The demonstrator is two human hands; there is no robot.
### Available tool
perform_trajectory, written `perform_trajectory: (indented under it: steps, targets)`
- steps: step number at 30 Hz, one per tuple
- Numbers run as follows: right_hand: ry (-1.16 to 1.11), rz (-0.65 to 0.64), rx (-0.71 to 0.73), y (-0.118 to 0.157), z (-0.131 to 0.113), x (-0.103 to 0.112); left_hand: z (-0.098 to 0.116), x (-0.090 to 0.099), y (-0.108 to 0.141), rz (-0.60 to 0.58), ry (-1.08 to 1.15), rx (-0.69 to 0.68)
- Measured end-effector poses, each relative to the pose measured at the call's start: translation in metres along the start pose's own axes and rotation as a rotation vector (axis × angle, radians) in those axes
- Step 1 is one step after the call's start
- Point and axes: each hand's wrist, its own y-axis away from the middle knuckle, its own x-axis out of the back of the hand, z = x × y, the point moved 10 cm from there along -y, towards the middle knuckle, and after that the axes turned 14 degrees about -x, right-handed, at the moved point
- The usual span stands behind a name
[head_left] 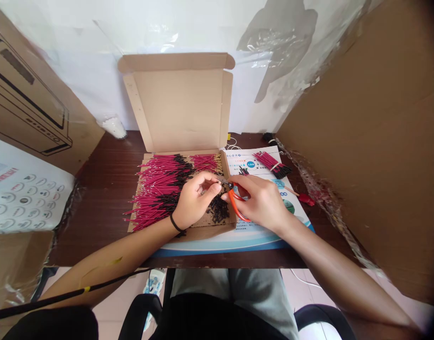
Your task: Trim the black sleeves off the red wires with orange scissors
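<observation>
My right hand (264, 200) grips orange-handled scissors (234, 204), whose dark blades point left toward my left fingertips. My left hand (199, 197) is closed in a pinch beside the blades; what sits between thumb and forefinger is too small to make out. Under both hands lies the open cardboard box (183, 151). Rows of thin dark-pink sticks with black ends (156, 186) fill its left side, and a smaller group of pink sticks (204, 163) lies at its back right. A heap of small black pieces (218, 210) rests in the box near my right hand.
A printed sheet (291, 189) lies under the box's right side, bearing a banded bundle of pink and black sticks (272, 164). A red object (306, 199) is farther right. A clear cup of white bits (114, 127) stands back left. Cardboard panels (379, 141) flank the table.
</observation>
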Motion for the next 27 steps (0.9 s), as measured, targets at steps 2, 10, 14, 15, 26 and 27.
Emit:
perform_trajectory:
  steps: [2,10,14,15,26,27]
  targets:
    - [0.008,-0.003,0.011,0.0005,-0.0015,0.0001,0.0004,-0.0001,-0.0004,-0.006,-0.009,0.002]
    - [0.041,-0.02,0.044,0.0018,-0.0009,-0.0023,0.0004,0.0033,-0.0007,0.012,-0.051,0.003]
    - [0.039,-0.025,0.048,0.0016,-0.0002,-0.0032,0.0006,0.0051,-0.0004,0.031,-0.06,0.002]
    - [0.036,-0.029,0.044,0.0014,0.0001,-0.0035,0.0003,0.0055,-0.0003,0.034,-0.06,0.004]
    - [0.07,-0.019,0.077,0.0029,-0.0038,-0.0024,0.0017,0.0042,-0.0008,0.028,-0.046,0.012]
    - [0.081,-0.016,0.081,0.0029,-0.0044,-0.0023,0.0018,0.0044,-0.0008,0.029,-0.05,0.019]
